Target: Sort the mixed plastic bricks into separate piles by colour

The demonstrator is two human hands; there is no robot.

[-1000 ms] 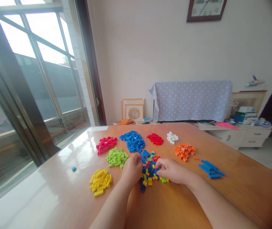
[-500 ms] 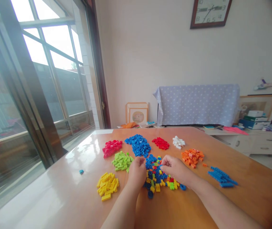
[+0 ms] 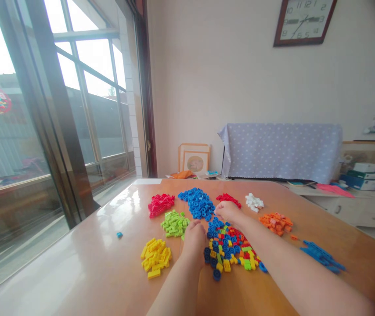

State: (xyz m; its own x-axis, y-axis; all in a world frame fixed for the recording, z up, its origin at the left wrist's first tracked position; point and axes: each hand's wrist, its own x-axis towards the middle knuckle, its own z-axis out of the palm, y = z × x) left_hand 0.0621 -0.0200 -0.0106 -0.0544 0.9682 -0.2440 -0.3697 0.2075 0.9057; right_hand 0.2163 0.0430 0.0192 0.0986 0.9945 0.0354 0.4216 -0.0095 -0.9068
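Observation:
My left hand (image 3: 195,235) is closed between the lime green pile (image 3: 174,224) and the mixed pile (image 3: 228,248); whatever its fingers hold is hidden. Reaching farther out, my right hand (image 3: 228,211) is pinched at the right edge of the blue pile (image 3: 197,203), in front of the red pile (image 3: 228,199); what is between its fingertips is too small to name. The mixed pile holds blue round pieces with red, yellow, green and orange ones. A yellow pile (image 3: 156,256) lies at the near left, a pinkish-red pile (image 3: 161,205) at the far left.
White pieces (image 3: 254,202), orange bricks (image 3: 276,223) and long blue pieces (image 3: 322,255) lie on the right of the wooden table (image 3: 105,281). One small blue piece (image 3: 119,235) sits alone at left. Behind stand a cloth-covered object (image 3: 281,151) and a framed picture (image 3: 194,160).
My right hand has moved from the mixed pile out to the edge of the blue pile. My left hand stays beside the mixed pile. The view has shifted slightly to the left.

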